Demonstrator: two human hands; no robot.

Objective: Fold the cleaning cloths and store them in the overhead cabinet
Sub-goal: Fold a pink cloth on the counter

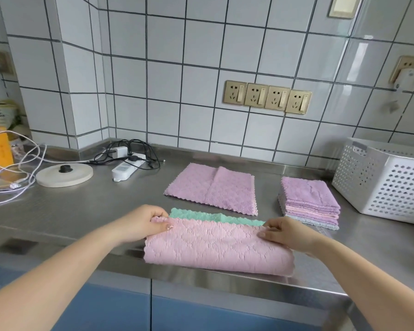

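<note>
Steel counter (81, 211), tiled wall behind. Pink cloth (215, 247) lies at the near edge of the counter, folded over on itself so the fold runs along the counter lip; a teal-green layer (201, 215) shows as a strip beyond its far edge, scalloped hem visible. Left hand (146, 223) at the cloth's far left corner: thumb on top, fingers curled under and around the corner, pinching the pink edge; hand mostly closed, not spread. Right hand (285, 231) at the far right corner: thumb and forefinger pinched on the pink edge where it meets the green strip, remaining fingers curled loosely and resting on the cloth. Both forearms bare, reaching in from the bottom corners. Beyond the held cloth, apart from it, a lilac cloth (210, 188) lies flat, with one flap folded over its right half. To its right, a stack of folded cloths (310, 201), lilac on top, pink bands below, a pale grey one at the bottom. Just right of the stack, a white perforated basket (382, 180); contents cannot be seen. Far left: a white power strip (127, 167) with black cables, a round white base (63, 175), loose white cords. Four brass-coloured wall sockets (267, 96) above the lilac cloth. Blue cabinet fronts (120, 306) below the counter. Overhead cabinet out of frame.
</note>
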